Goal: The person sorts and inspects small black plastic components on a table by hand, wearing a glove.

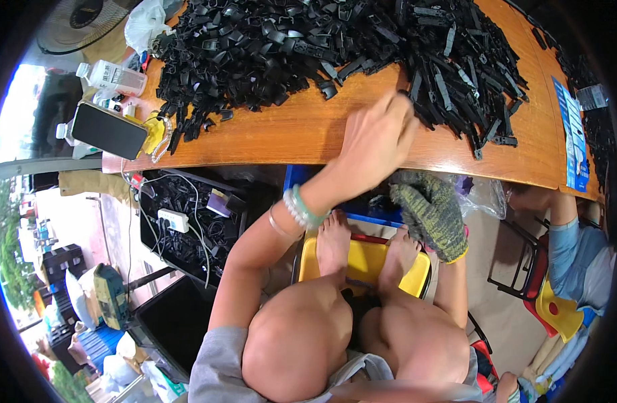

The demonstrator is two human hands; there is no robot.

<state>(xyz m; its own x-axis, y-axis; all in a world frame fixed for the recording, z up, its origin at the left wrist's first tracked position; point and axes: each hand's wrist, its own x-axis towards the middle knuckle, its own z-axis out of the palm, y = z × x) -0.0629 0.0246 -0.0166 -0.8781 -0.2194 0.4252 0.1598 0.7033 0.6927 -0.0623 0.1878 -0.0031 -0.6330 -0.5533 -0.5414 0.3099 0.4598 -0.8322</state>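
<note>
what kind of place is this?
Likely a small workshop for hand assembly or sorting. A wooden table carries a big heap of black plastic parts, a crate underneath holds more, and the right hand wears a knit work glove.

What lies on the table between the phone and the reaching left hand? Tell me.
In the head view, mostly bare wooden table separates the phone from the left hand, apart from a few stray black plastic parts.

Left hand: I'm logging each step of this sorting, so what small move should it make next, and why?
Probably close the fingers on one black part at the pile's near edge and draw it back. The bare left hand is stretched over the table, fingertips at the black parts, with nothing visibly gripped. The gloved right hand waits below the table edge.
</note>
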